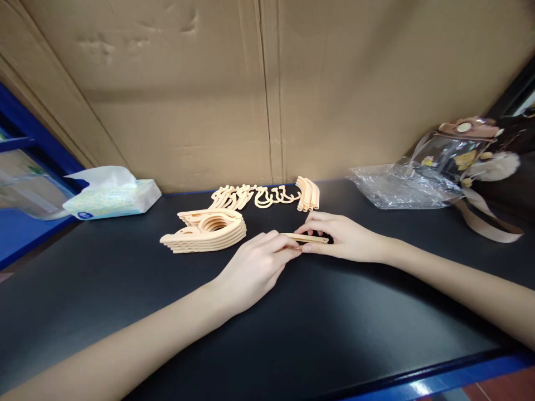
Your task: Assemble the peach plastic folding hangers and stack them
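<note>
A peach plastic hanger piece point(308, 238), lying between the two, is pinched on one side by the left hand point(259, 257) and on the other by the right hand point(341, 236). Stacked hangers point(204, 244) are seen left of both; loose hooks point(263, 206) are laid beyond.

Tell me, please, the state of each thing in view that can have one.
Strip: held, nearly level
Left hand: closed on the strip
Right hand: closed around the strip
Peach stack: piled evenly
Hooks: loose, lying in a row
Curved pieces: lying side by side
Tissue pack: open, a tissue sticking out
Plastic bag: crumpled
Bottle: capped
</note>
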`<state>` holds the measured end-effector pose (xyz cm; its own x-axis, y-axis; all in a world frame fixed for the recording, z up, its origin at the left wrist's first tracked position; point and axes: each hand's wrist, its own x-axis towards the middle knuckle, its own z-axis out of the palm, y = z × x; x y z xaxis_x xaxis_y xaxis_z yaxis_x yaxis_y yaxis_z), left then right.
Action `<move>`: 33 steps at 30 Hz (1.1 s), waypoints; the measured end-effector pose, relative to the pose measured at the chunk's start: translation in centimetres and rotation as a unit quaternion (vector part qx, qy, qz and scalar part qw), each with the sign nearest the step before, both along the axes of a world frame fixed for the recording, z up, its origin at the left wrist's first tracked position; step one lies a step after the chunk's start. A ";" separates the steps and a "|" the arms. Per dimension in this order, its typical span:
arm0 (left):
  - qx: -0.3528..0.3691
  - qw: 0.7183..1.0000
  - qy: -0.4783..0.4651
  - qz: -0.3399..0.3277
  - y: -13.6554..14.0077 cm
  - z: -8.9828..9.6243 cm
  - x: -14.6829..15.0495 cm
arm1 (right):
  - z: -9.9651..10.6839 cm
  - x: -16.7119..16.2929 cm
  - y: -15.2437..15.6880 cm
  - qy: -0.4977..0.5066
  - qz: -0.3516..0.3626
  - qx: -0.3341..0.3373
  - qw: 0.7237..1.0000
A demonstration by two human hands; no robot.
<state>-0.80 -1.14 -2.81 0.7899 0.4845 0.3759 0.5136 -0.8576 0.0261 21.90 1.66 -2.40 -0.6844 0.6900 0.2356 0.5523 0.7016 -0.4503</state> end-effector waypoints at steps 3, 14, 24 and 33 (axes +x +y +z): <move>0.001 1.000 0.002 0.005 0.1 -0.1 0.0 | 0.0 0.1 0.0 -0.001 0.003 0.004 1.000; -0.023 0.997 -0.041 0.069 0.1 -0.1 0.2 | 0.1 0.1 -0.2 -0.027 0.002 0.028 0.999; -0.124 0.982 -0.099 0.104 0.9 -0.6 0.0 | 0.7 0.0 -0.6 -0.093 0.015 0.067 0.993; -0.158 0.974 -0.123 0.109 1.1 -0.6 0.0 | 0.8 -0.6 -1.4 -0.149 -0.010 0.145 0.978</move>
<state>-0.76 -0.08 -3.36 0.5605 0.7523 0.3461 0.6265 -0.6586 0.4169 21.29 0.29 -1.58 -0.7395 0.6378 0.2154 0.6437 0.7636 -0.0512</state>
